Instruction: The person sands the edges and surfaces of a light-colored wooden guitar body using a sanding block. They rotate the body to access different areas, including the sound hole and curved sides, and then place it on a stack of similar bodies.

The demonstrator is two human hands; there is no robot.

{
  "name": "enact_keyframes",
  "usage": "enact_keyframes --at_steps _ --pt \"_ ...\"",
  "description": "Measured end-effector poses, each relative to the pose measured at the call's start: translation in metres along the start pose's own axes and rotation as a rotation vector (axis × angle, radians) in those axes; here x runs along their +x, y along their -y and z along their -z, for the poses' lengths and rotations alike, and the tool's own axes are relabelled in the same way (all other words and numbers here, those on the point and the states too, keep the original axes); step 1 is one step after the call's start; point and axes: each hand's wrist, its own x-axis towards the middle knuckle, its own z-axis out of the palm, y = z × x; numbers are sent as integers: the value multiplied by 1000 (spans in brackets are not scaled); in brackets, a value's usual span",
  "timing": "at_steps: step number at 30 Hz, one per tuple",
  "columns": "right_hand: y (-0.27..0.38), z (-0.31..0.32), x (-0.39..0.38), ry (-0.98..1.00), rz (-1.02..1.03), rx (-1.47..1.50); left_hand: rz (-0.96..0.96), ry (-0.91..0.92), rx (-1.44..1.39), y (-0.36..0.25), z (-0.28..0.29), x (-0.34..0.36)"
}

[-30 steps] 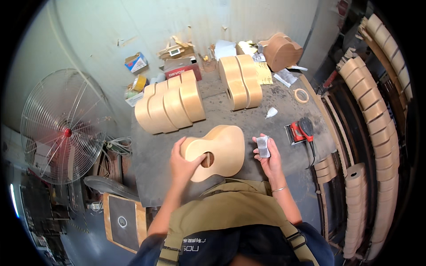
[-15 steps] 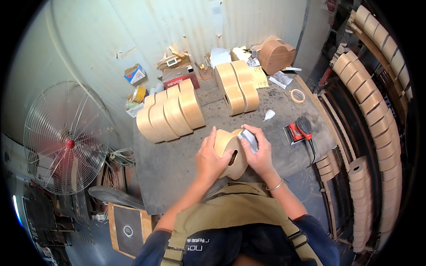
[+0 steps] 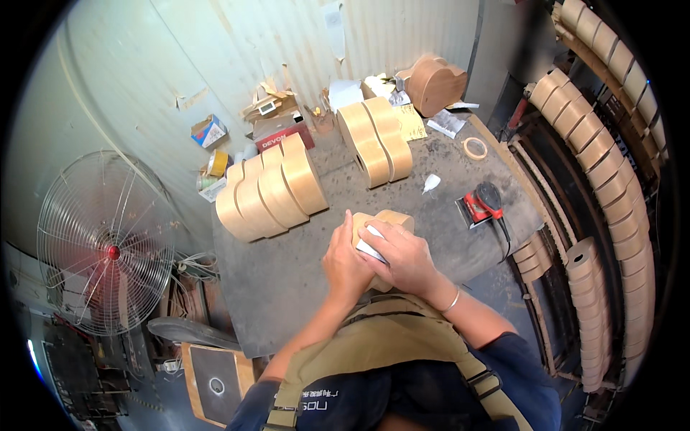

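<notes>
Head view shows a small unfinished wooden guitar body (image 3: 392,221) standing on edge near the middle of the grey workbench (image 3: 287,287), just ahead of the person's apron. Its long axis runs roughly from 6 o'clock to 12 o'clock, away from the chest, with the far end poking out beyond the fingers.

The left hand (image 3: 347,264) wraps the near left side of the body, fingers curled closed around it. The right hand (image 3: 404,260) lies over the top edge from the 3 o'clock side, pressing a small pale sanding block (image 3: 370,246) flat against the wood; the fingers are together, folded over the block. Both hands touch the body, and the right one is the higher.

At 10 o'clock stands a row of like bodies (image 3: 269,190), near but apart; at 12 o'clock a second row (image 3: 375,140). At 2 o'clock a red and black sander (image 3: 483,203) rests by the bench's right edge. Bare benchtop lies at 8 o'clock, toward the near edge.
</notes>
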Motion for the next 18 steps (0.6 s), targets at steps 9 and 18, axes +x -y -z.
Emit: enact_keyframes --at_steps 9,18 --pt "-4 -4 -1 -23 -320 163 8 -21 -3 -4 -1 -8" --pt "-26 -22 -14 -119 -676 372 43 -16 -51 -2 7 -13"
